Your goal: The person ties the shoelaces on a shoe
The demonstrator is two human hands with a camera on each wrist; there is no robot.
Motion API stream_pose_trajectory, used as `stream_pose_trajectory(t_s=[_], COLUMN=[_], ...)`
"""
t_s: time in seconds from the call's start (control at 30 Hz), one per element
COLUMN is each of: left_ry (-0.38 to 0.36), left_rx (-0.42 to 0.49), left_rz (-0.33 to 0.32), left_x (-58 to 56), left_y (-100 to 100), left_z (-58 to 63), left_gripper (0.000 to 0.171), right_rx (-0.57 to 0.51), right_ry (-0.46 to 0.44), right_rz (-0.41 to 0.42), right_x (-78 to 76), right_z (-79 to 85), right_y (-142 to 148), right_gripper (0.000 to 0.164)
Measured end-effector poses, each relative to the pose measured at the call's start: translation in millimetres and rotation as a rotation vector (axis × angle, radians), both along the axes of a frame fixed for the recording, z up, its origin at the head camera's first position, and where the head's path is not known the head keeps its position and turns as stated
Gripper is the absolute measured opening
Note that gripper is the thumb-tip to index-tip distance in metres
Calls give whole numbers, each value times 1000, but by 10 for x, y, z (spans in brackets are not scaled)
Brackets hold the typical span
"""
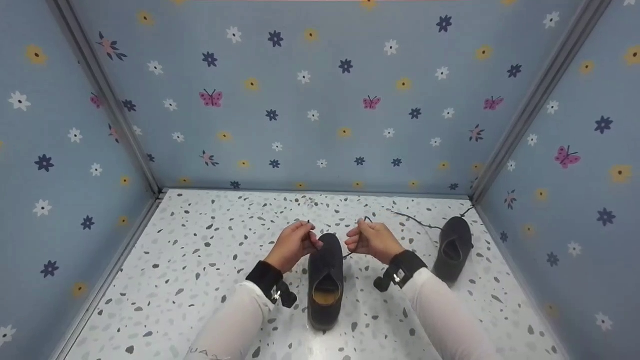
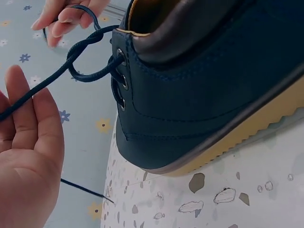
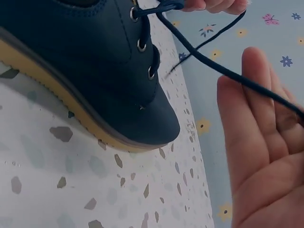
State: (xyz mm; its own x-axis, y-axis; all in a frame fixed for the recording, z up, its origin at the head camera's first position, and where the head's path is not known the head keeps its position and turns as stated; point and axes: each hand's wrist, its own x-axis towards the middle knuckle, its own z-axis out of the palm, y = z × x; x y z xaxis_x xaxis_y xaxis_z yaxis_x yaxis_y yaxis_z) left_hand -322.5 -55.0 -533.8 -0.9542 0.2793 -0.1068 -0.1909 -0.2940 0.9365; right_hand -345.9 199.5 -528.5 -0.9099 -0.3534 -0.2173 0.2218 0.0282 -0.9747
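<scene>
A dark navy lace-up shoe [image 1: 324, 305] with a yellowish sole sits upright on the floor, toe pointing away from me. Its shoelace [image 2: 88, 42] crosses over itself in a loose half knot above the top eyelets. To the left of the toe, my left hand [image 1: 294, 247] pinches one length of lace, which runs taut across the fingers [image 2: 42, 114]. On the other side, my right hand [image 1: 374, 242] holds the other length, drawn over its fingertips [image 3: 256, 71]. A loose lace end trails below my left hand in the left wrist view.
A second dark shoe [image 1: 454, 250] stands to the right by the side wall, its lace [image 1: 415, 219] spread toward the back. Flower-patterned panels [image 1: 320, 100] enclose the speckled floor [image 1: 200, 280] at the back and both sides. Dark straps with small devices circle both wrists.
</scene>
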Motion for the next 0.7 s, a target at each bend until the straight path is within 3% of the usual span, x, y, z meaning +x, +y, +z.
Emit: stream_pose_trajectory(t_s=[0.23,0.37,0.53,0.7], left_ry=[-7,-15,-4,-1], left_rx=[10,20,14,-11], left_rz=[-4,-5,-20,-17], left_x=[-10,-12,-13,-22], left_y=[11,17,14,-9], left_z=[8,11,-1,-30], left_gripper=[24,19,20,24], right_rx=[-17,-107,-194,-163], right_ry=[30,-32,-110,-43], right_rz=[3,6,-34,-42], right_x=[23,31,41,58], right_z=[1,32,79,50], right_y=[-79,-119,-158,-139], right_gripper=[56,54,33,22])
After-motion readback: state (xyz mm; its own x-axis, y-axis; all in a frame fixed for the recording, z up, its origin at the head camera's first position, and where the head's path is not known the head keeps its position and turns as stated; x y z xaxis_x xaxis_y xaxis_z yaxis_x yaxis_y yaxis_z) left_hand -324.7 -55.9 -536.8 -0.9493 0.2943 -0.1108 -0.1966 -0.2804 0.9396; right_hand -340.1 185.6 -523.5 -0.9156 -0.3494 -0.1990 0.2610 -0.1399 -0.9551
